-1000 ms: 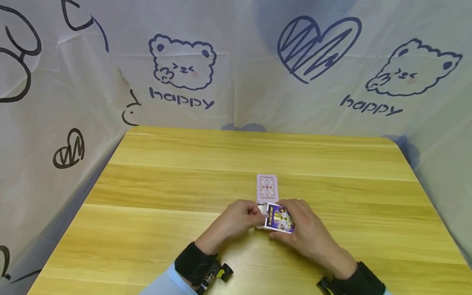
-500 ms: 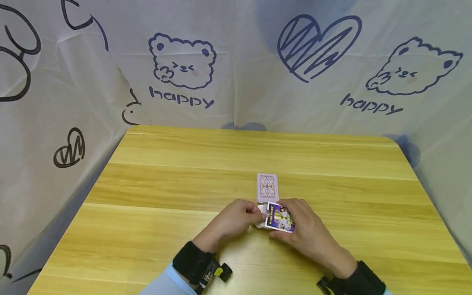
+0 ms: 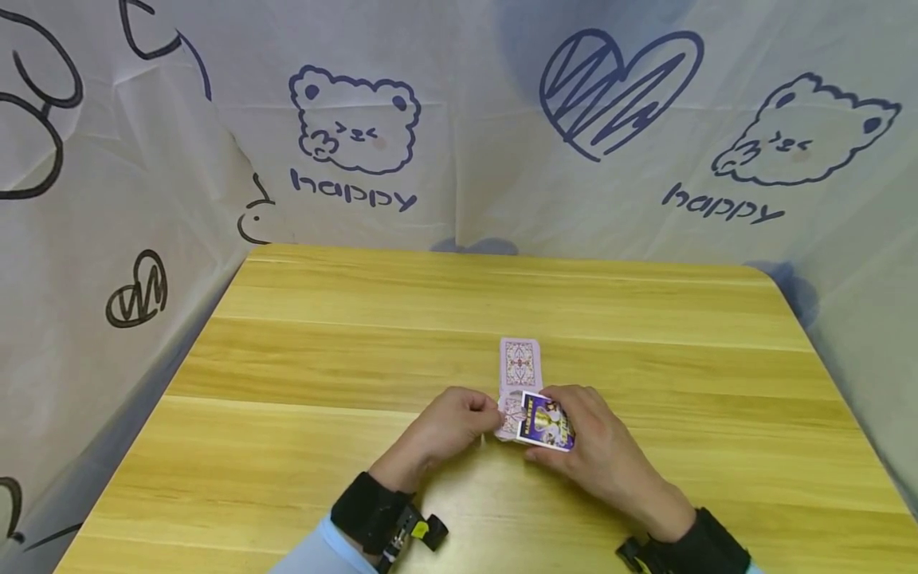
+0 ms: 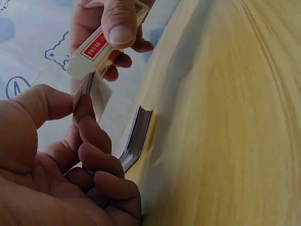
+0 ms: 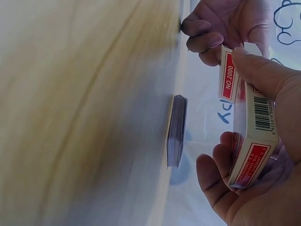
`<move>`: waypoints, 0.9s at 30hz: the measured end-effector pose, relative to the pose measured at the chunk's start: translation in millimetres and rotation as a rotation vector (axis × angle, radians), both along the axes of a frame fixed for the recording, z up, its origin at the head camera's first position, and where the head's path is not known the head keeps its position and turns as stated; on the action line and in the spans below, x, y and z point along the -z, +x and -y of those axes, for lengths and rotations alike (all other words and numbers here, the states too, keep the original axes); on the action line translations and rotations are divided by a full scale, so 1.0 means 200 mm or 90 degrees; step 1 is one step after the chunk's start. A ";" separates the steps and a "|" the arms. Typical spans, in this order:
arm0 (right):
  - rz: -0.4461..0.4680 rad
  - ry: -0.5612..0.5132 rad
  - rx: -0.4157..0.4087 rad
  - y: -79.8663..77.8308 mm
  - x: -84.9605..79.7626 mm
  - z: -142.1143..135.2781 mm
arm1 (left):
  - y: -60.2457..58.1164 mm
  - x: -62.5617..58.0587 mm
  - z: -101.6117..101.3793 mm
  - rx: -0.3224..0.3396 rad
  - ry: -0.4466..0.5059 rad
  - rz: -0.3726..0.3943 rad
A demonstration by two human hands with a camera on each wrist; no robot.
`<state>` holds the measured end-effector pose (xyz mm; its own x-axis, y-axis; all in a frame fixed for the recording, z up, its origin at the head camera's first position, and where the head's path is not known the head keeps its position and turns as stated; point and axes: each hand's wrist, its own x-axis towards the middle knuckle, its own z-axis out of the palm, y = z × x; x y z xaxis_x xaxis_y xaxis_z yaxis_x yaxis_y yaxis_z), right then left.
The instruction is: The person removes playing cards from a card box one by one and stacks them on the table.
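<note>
White-edged purple card box (image 3: 545,423)

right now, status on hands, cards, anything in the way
Right fingers grip box; left fingers pinch cards at its open end. Deck on table just beyond. Nothing seen in the way.

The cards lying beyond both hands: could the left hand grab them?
Probably yes: the cards lie just beyond, with nothing on top, though the left hand pinches a flap of the box and may need to let go first.
</note>
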<state>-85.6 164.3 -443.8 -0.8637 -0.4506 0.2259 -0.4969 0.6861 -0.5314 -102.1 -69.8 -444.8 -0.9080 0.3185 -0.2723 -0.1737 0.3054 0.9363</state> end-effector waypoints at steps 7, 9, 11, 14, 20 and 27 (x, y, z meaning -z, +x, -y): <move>0.003 0.007 0.019 0.00 -0.01 0.00 | 0.02 -0.01 0.01 -0.027 0.009 0.024; -0.002 0.007 0.019 -0.01 0.00 -0.01 | 0.03 -0.01 0.01 -0.036 0.020 0.025; -0.007 0.004 0.018 -0.01 0.00 -0.01 | 0.03 -0.01 0.01 -0.051 0.025 0.022; -0.016 0.003 0.018 -0.01 0.00 -0.01 | 0.03 -0.02 0.01 -0.086 0.042 0.016; -0.021 0.010 0.033 -0.02 0.00 -0.02 | 0.03 -0.03 0.01 -0.149 0.027 -0.003; -0.012 0.019 0.053 -0.02 -0.01 -0.04 | 0.01 -0.06 0.06 -0.181 -0.013 -0.014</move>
